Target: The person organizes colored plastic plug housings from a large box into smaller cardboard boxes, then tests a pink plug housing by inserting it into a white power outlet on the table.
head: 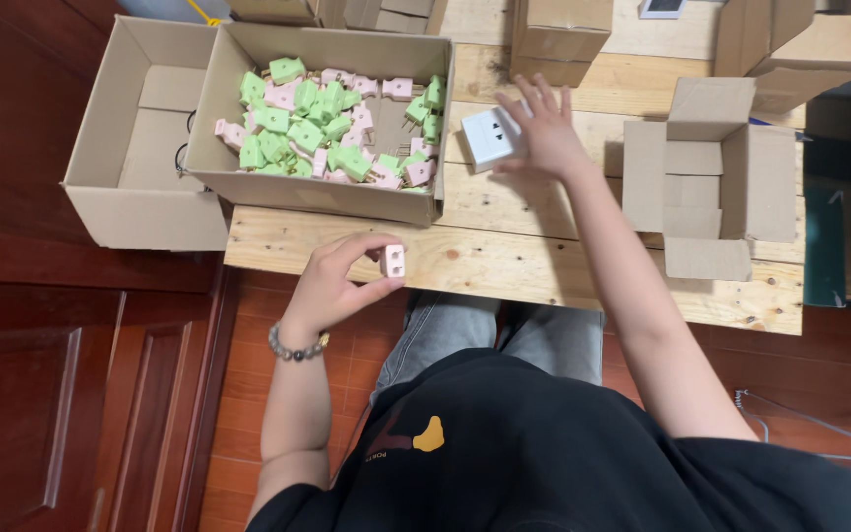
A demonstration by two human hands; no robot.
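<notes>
Two hands: left hand (332, 286) fingers pinch pink plug (393, 260); right hand (544, 133) (fingers spread) touches white socket (490, 137).

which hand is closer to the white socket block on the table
Right. The right hand rests on the white socket block, fingers spread over its far side. The left hand is apart from it, at the table's near edge, pinching a small pink plug.

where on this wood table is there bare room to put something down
Bare wood runs along the near edge of the table, between the box of green and pink plugs and the small open carton. The left hand holds a pink plug over its left end. The far side is crowded: the right hand on a white socket, more cartons behind.
</notes>
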